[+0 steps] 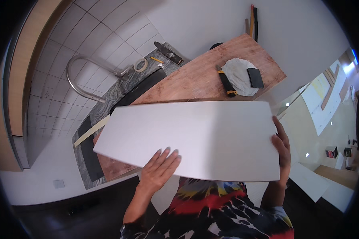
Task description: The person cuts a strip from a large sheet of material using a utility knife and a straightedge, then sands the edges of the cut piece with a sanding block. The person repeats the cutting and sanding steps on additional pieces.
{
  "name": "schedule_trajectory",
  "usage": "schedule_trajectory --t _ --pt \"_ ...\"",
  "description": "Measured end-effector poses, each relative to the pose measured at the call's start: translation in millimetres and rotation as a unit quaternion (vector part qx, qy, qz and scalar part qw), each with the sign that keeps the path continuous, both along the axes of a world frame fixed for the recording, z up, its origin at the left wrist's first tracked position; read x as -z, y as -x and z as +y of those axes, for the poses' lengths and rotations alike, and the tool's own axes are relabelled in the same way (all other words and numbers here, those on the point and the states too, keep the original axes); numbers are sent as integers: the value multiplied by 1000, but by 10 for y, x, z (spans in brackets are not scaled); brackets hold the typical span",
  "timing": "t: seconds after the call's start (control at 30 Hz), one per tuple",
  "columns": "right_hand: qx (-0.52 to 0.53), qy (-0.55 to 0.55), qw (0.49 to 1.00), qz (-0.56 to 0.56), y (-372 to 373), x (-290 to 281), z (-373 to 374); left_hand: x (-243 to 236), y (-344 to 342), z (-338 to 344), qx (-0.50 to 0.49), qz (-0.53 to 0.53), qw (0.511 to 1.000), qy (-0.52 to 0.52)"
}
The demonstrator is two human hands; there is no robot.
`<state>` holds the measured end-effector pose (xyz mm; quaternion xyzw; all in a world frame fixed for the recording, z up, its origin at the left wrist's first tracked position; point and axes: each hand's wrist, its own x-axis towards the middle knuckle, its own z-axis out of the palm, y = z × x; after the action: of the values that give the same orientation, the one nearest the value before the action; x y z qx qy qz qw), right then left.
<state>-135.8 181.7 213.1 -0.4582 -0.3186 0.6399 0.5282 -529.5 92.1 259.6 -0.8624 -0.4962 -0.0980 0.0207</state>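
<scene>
A large white rectangular board (199,135) lies flat across the near end of a brown wooden worktop (195,77). My left hand (159,169) presses flat on the board's near edge with fingers spread. My right hand (282,149) grips the board's right edge, fingers curled over it. Both forearms rise from the lower edge, above a red, yellow and black patterned shirt.
On the worktop's far end sit a black-and-yellow handled tool (226,83), a crumpled white sheet (239,73) and a small black block (255,77). A curved metal tap (83,75), a tape roll (140,64) and a pencil (156,59) lie by the dark sink (141,85).
</scene>
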Motion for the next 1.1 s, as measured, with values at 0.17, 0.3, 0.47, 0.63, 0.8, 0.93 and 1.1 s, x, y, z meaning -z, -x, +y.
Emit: schedule_trajectory --t 0.17,0.3,0.47,0.63,0.8,0.93,1.1 --pt "108 -17 994 25 350 256 -798 470 489 100 102 -21 993 -51" --pt "130 -49 990 -13 770 714 -1380 1003 1066 -18 160 -59 984 -56" --pt "170 -60 984 2 1257 1123 -2075 1574 1519 -113 199 14 980 -20" --pt "150 -3 985 88 1866 1400 -2377 1649 2001 -223 97 53 992 65" --pt "108 47 982 146 2309 1589 -2630 1459 2323 -244 35 55 997 36" --pt "71 101 979 160 2430 1642 -2852 1501 2476 -345 -15 47 998 25" --pt "72 87 967 228 2408 1470 -2959 1514 2452 -756 -27 53 998 -7"
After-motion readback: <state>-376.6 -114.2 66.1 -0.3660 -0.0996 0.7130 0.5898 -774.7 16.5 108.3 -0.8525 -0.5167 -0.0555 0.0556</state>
